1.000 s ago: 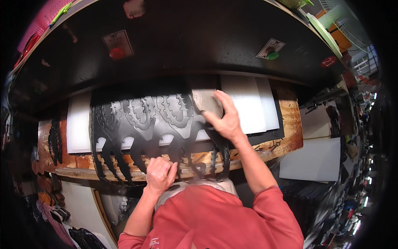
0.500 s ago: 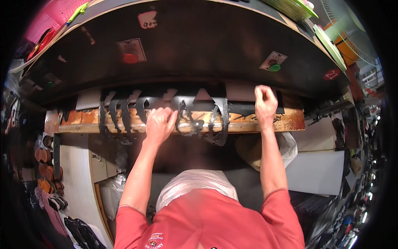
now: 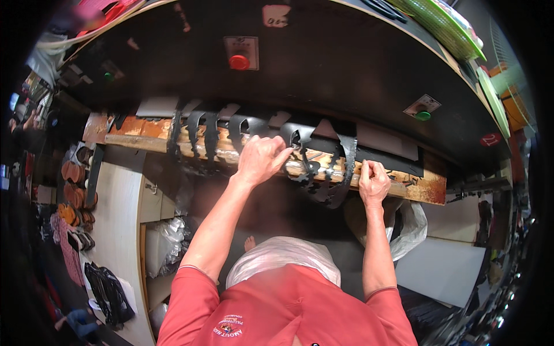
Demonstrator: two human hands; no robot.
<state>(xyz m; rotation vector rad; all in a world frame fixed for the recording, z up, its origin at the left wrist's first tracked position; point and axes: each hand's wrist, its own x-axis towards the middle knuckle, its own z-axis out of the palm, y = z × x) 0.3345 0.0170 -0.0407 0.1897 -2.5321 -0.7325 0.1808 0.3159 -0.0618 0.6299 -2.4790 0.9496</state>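
Observation:
A black sheet (image 3: 300,130), cut through with several openings, lies over a worn wooden board (image 3: 427,185). Its ragged strips hang over the near edge. My left hand (image 3: 262,158) is closed among these strips, its fingers curled down and thumb toward the middle ones; what is in its grip cannot be made out. To the right of the last hanging strip, my right hand (image 3: 374,183) is at the board's front edge. Its fingers are bent together in a pinch, and anything between them is too small to tell. Pale flat pieces (image 3: 386,141) show behind the sheet.
A wide black machine panel (image 3: 340,63) with a red button (image 3: 239,62) and a green button (image 3: 423,116) rises beyond the board. A white cabinet (image 3: 118,202) stands left. Below the board on the right hang a plastic bag (image 3: 412,230) and a pale panel (image 3: 441,271).
My right hand has come down from near the panel to the board's front edge. My left hand stays among the strips. The whole view has turned, shifting the scene rightward.

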